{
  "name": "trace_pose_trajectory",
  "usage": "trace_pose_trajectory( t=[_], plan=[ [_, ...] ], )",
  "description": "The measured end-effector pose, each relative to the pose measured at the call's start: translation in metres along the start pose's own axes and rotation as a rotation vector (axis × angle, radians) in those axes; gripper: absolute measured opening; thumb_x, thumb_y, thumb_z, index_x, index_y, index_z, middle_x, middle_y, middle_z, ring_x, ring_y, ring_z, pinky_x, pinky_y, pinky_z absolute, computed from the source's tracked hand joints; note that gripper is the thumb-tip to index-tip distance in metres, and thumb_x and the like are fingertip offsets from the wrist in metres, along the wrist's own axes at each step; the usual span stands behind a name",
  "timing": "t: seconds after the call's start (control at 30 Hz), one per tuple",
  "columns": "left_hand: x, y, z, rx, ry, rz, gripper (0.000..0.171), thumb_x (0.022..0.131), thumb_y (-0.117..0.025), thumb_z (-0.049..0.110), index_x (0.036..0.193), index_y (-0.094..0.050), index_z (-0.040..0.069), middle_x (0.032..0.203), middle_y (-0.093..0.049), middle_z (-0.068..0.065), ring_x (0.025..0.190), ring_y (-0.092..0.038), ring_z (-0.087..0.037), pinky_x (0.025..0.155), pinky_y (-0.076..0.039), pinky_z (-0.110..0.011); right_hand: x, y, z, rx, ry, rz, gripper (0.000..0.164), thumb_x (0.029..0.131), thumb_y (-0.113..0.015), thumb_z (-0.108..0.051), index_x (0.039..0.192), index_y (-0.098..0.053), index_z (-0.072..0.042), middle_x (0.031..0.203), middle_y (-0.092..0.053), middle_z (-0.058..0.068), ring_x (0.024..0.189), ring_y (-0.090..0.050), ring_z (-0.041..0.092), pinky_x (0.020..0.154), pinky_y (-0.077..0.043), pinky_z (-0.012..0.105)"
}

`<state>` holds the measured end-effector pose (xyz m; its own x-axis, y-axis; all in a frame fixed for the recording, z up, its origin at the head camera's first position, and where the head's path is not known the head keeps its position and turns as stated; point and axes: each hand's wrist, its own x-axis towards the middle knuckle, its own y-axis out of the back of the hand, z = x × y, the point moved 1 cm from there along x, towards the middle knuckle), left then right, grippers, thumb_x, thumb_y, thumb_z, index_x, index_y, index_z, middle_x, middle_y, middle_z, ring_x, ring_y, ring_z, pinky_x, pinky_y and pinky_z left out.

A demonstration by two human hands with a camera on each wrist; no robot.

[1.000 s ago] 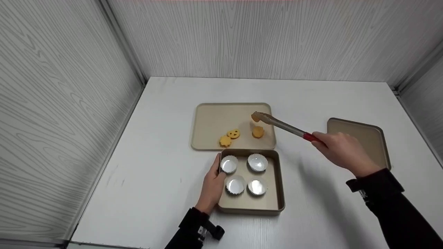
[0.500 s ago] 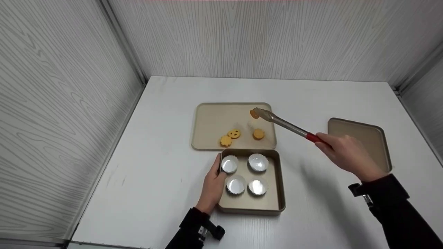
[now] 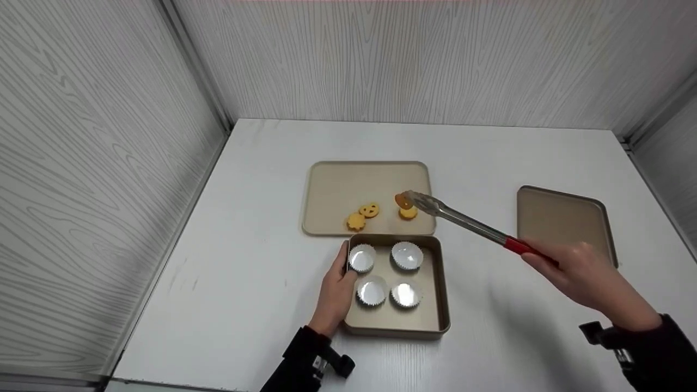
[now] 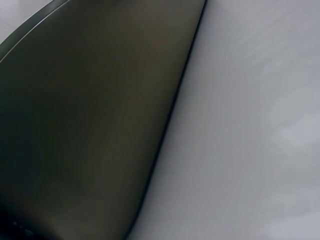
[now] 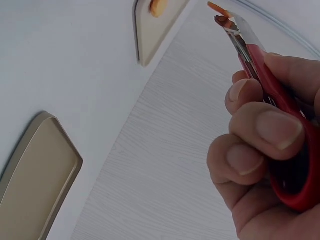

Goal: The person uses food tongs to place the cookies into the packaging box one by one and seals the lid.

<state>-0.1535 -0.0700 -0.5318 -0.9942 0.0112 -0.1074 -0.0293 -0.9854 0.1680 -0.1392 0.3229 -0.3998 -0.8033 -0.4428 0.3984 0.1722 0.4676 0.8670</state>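
With curled fingers, my right hand (image 3: 591, 277) grips the red handles of metal tongs (image 3: 463, 220). Their tips pinch an orange-brown cookie (image 3: 403, 200) just above a round yellow cookie (image 3: 408, 214); whether the two touch I cannot tell. A face-patterned cookie (image 3: 370, 210) and a flower-shaped cookie (image 3: 356, 221) lie touching on the beige tray (image 3: 337, 182). My left hand (image 3: 335, 294) holds the left wall of a square baking pan (image 3: 387, 322), thumb at the rim. Inside stand several white fluted cups (image 3: 371, 291). In the left wrist view the pan's outer wall (image 4: 100, 110) hides the fingers.
A second beige tray (image 3: 561, 218) lies at the right, partly behind my right hand. The pan's far edge meets the first tray's near edge. Grey wood-grain panels (image 3: 381, 65) wall in the white table (image 3: 245, 218) at the back and sides.
My right hand has moved right and nearer to me. The tongs' tips, still pinching the cookie, first rose slightly, then came down over the round cookie. The left hand and pan have stayed put.
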Motion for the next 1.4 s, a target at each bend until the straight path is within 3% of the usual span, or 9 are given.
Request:
trace_pose_trajectory(
  t=[0.3, 0.63, 1.03, 1.4],
  plan=[
    [0.000, 0.001, -0.001, -0.020, -0.020, -0.014, 0.067, 0.101, -0.042, 0.010, 0.164, -0.021, 0.014, 0.169, -0.023, 0.001, 0.155, -0.018, -0.016, 0.126, -0.017, -0.039, -0.016, 0.015, -0.010, 0.020, -0.020, -0.096, 0.028, 0.088, -0.077, -0.006, 0.115, -0.077, -0.012, 0.067, -0.051, -0.020, 0.053, -0.033, -0.005, 0.045, -0.030, 0.016],
    [0.000, 0.002, 0.001, -0.022, -0.018, -0.002, 0.067, 0.100, -0.043, 0.010, 0.164, -0.022, 0.013, 0.169, -0.023, -0.001, 0.155, -0.018, -0.017, 0.127, -0.016, -0.039, -0.018, 0.018, -0.015, 0.004, -0.026, -0.191, 0.022, 0.088, -0.078, -0.008, 0.107, -0.076, -0.019, 0.069, -0.048, -0.024, 0.054, -0.034, -0.006, 0.048, -0.033, 0.019],
    [0.000, 0.002, 0.000, -0.014, -0.032, 0.009, 0.065, 0.102, -0.043, 0.012, 0.164, -0.023, 0.013, 0.168, -0.024, -0.001, 0.155, -0.020, -0.018, 0.127, -0.017, -0.039, -0.013, 0.018, -0.024, -0.108, 0.129, -0.185, 0.029, 0.079, -0.082, -0.006, 0.104, -0.073, -0.019, 0.076, -0.055, -0.026, 0.061, -0.037, -0.008, 0.052, -0.035, 0.019],
    [-0.002, 0.000, 0.001, 0.011, -0.027, 0.014, 0.066, 0.100, -0.043, 0.012, 0.164, -0.024, 0.014, 0.168, -0.025, 0.000, 0.154, -0.021, -0.017, 0.126, -0.018, -0.039, -0.013, 0.016, -0.027, -0.139, 0.119, -0.236, 0.025, 0.082, -0.082, -0.010, 0.097, -0.067, -0.024, 0.073, -0.045, -0.029, 0.060, -0.034, -0.007, 0.052, -0.031, 0.019]
  ],
)
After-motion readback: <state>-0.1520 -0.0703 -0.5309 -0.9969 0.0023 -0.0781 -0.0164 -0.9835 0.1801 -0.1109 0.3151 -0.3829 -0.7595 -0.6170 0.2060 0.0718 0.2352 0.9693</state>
